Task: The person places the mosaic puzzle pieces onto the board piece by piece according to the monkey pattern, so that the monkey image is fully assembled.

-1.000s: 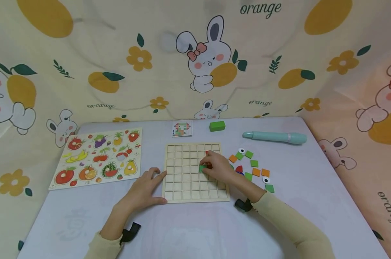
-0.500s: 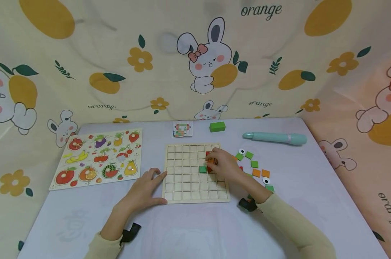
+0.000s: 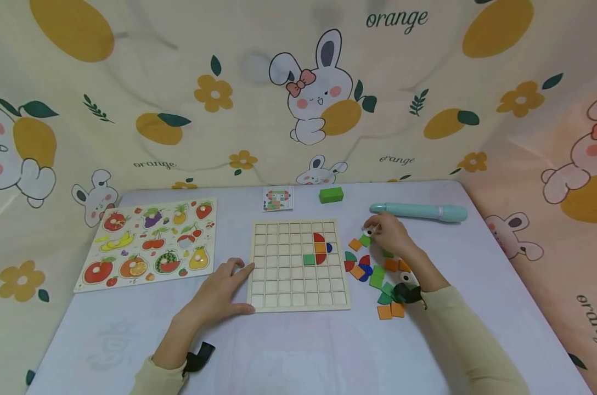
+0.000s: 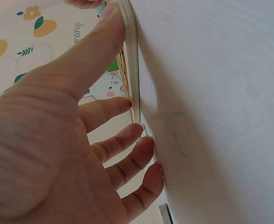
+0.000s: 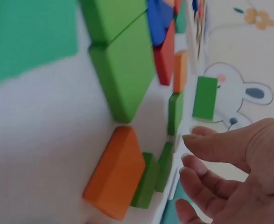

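Note:
In the head view, my left hand [image 3: 219, 291] rests against the left side of a wooden grid board [image 3: 277, 284]. The left wrist view shows its thumb and index fingertip touching the board's edge, the other fingers loosely bent. On the board lie a green square [image 3: 309, 259], two red rounded pieces, one upper [image 3: 319, 237], an orange square [image 3: 320, 248] and a blue rounded piece [image 3: 329, 248]. My right hand [image 3: 389, 235] reaches down at a white eye disc [image 3: 368, 232]. In the right wrist view its thumb and fingers stand apart beside the disc, which is mostly hidden.
Loose green, orange, red and blue pieces, such as an orange square [image 3: 384, 312], lie right of the board. Behind stand a pattern card [image 3: 278, 199], a green block [image 3: 331, 195] and a teal pen-like stick [image 3: 427, 212]. A fruit puzzle board [image 3: 155, 241] lies left.
My right hand has left the board and moved right to the eye disc. The orange square and the blue and red pieces on the board are now uncovered. My left hand stays put.

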The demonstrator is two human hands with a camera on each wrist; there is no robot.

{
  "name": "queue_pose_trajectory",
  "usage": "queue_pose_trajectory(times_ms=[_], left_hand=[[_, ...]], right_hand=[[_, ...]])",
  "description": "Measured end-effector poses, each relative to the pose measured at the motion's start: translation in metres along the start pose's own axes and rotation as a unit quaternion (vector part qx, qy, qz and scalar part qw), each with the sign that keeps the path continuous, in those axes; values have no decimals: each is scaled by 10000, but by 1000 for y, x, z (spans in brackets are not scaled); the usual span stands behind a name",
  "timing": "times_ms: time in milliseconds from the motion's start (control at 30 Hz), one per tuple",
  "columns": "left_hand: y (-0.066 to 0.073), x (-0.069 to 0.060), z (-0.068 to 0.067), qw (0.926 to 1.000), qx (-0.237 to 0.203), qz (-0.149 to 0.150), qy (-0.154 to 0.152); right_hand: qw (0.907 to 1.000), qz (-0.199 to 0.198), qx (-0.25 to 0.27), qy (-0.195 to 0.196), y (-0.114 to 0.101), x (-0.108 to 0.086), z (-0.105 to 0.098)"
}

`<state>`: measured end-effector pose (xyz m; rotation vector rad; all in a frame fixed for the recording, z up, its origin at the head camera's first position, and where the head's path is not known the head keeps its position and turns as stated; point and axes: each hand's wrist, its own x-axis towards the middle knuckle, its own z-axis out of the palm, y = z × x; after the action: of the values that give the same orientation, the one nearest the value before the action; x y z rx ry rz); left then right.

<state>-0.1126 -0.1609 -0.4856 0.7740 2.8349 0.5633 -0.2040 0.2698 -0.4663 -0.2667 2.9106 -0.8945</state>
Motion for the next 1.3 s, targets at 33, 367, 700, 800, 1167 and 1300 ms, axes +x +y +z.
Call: queue_pose_trajectory(times_ms=[33,367,700,800,1167,1300], left_hand=[[0,0,0,10000,-8,0,-3],[1,0,-1,10000,-29,-49,-45],[2,0,-1,9999,-54,-114,-64],[3,0,-2,9999,-57,-111,-58],[2,0,-1,9999,-35,-112,-75],[2,0,0,9998,-40,-145,-95]], right_hand=[[10000,17,3,-46,2,1,0],[9987,129,-165,-472,8,9,1],[9990,120,-112,-420,10,7,1],[9989,147,-79,-449,10,6,-1],[9985,349,-125,-393,12,4,-3],[9971,626,-337,-281,12,1,-3]])
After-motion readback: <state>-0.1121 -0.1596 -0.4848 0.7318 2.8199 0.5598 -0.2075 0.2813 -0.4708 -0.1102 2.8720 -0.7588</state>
